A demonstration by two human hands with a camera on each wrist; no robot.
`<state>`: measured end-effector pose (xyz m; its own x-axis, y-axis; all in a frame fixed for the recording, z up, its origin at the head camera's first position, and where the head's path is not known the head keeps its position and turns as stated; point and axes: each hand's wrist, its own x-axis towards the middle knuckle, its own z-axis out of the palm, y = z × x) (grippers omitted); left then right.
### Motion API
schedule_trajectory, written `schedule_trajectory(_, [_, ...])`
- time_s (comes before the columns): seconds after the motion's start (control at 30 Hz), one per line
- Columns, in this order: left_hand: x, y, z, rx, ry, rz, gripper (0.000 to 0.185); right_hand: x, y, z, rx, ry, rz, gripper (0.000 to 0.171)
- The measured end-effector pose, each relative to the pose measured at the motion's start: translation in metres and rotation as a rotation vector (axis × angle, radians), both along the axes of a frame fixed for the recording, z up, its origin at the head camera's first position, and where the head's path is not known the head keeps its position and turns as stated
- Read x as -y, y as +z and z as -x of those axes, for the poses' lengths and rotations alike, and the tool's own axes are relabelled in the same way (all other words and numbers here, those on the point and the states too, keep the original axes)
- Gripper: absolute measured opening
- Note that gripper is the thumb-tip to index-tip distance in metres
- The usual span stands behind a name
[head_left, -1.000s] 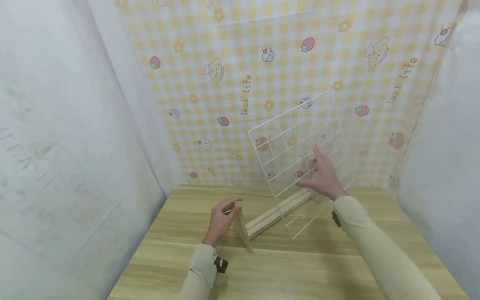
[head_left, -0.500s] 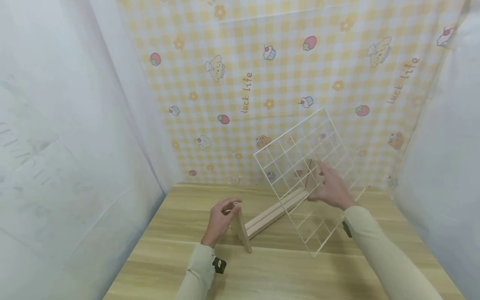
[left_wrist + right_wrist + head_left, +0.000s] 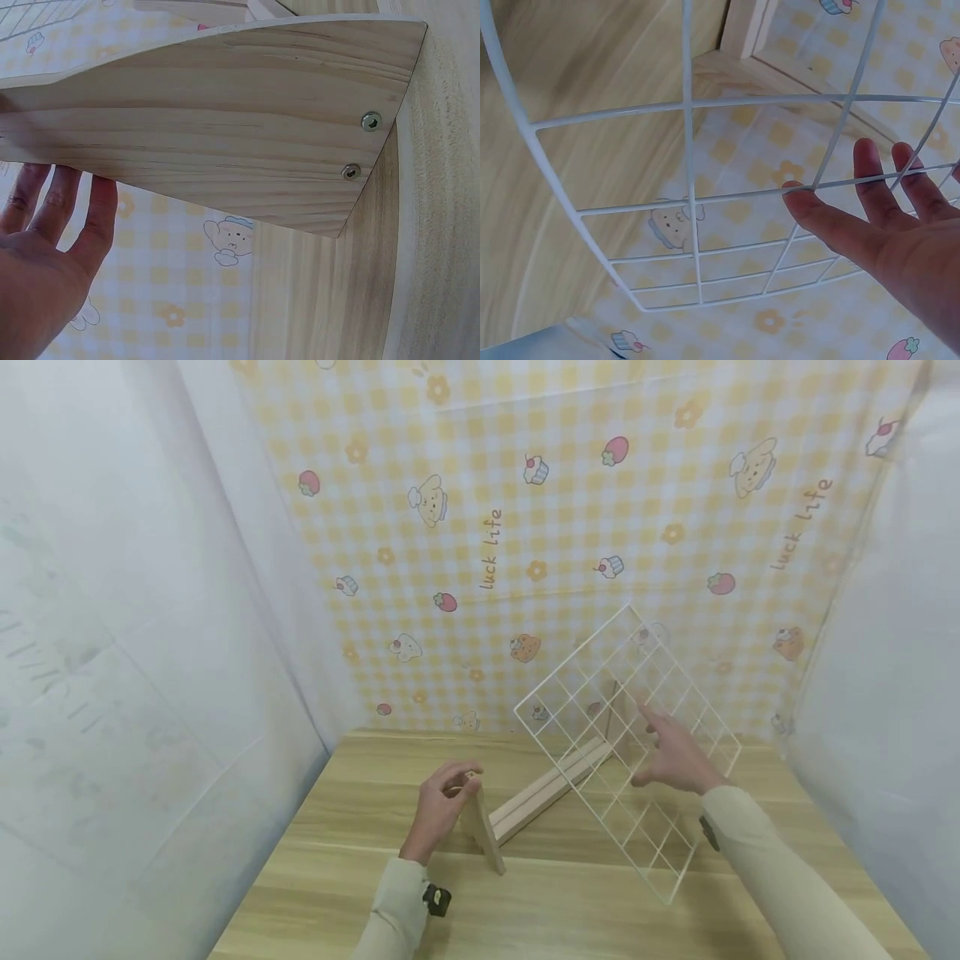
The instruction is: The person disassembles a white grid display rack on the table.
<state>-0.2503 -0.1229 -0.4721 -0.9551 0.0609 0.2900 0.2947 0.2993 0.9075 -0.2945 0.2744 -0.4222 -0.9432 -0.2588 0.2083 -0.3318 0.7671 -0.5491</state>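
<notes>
A wooden stand has two light rails (image 3: 551,789) running between two upright side panels on the tabletop. My left hand (image 3: 438,807) grips the upper end of the near side panel (image 3: 487,833). Two hex-socket bolts (image 3: 371,121) show on that panel's outer face in the left wrist view. A white wire grid panel (image 3: 688,150) hangs tilted in the air, held by my right hand (image 3: 681,758) with its fingertips against the wires. Behind the grid stands the far side panel (image 3: 619,714), partly hidden by it.
The wood-grain tabletop (image 3: 360,893) ends at a back wall covered with a yellow checked cloth (image 3: 570,518). White sheeting (image 3: 150,693) closes off the left side, and more hangs on the right (image 3: 892,693).
The grid has turned clockwise and come down, with its lower corner swinging toward the front right. My right hand has moved right and lower. The left hand stays at the side panel.
</notes>
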Motion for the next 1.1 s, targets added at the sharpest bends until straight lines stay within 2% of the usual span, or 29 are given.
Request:
schedule_trajectory(0.07, [0.002,-0.008,0.005,-0.001,0.002,0.009,0.018,-0.002,-0.002,-0.001,0.004,0.008,-0.003,0.134])
schedule_trajectory(0.13, [0.003,-0.011,0.006,-0.004,0.000,0.008,0.018,-0.004,-0.004,-0.002,0.006,0.013,-0.008,0.132])
schedule_trajectory(0.33, [0.004,-0.010,0.003,-0.009,-0.031,-0.006,0.017,-0.012,-0.010,-0.006,0.057,0.027,0.003,0.133])
schedule_trajectory(0.5, [0.006,-0.010,0.001,-0.008,-0.053,0.019,0.015,-0.020,-0.016,-0.008,0.090,0.025,-0.018,0.133])
schedule_trajectory(0.87, [0.008,-0.005,-0.008,0.000,-0.071,0.052,0.011,-0.036,-0.025,-0.020,0.092,0.067,-0.061,0.130])
schedule_trajectory(1.1, [0.013,-0.004,-0.009,0.010,-0.090,0.078,0.007,-0.050,-0.033,-0.026,0.101,0.062,-0.068,0.125])
